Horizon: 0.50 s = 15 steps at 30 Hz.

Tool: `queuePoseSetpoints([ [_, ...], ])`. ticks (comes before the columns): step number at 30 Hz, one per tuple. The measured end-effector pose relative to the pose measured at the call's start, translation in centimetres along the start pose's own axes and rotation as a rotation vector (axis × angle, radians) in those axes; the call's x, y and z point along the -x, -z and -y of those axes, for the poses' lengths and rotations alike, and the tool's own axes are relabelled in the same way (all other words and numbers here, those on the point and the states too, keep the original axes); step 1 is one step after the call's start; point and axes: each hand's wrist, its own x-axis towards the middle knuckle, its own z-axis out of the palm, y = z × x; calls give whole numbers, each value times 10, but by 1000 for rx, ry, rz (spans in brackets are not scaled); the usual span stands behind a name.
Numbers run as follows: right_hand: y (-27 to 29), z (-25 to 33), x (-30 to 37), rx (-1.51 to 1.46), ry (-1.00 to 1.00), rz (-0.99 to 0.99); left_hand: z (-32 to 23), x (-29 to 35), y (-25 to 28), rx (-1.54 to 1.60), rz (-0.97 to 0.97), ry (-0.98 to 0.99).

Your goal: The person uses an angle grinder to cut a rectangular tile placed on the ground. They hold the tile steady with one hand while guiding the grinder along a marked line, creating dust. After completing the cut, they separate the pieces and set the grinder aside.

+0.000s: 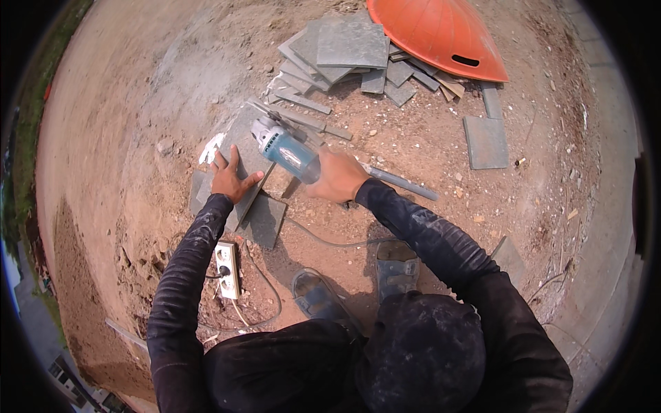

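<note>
My right hand (337, 177) is wrapped round the body of a teal and silver angle grinder (292, 155). The grinder's head points up and left, over a grey stone tile (252, 160); whether its disc touches the tile, I cannot tell. On that same tile my left hand (234, 182) lies flat, fingers spread and thumb stretched toward the grinder. Under the tile's near end, more grey tile pieces (265, 221) stick out. A white patch (211, 148) shows just beyond my left fingertips.
Beyond the grinder lies a heap of grey tiles (351, 45), partly under an orange plastic basin (441, 34). One square tile (486, 142) rests at the right. A white power strip (226, 270) with cables lies by my left forearm. A grey pipe (403, 183) extends past my right wrist.
</note>
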Motion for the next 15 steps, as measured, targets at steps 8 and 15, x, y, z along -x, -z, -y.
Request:
queuePoseSetpoints([
  [8,-4,2,-17,20,20,-12,3,0,-2,18,-26,-16],
  [15,-5,4,-28,-11,-1,-20,-4,1,2,26,-6,-9],
])
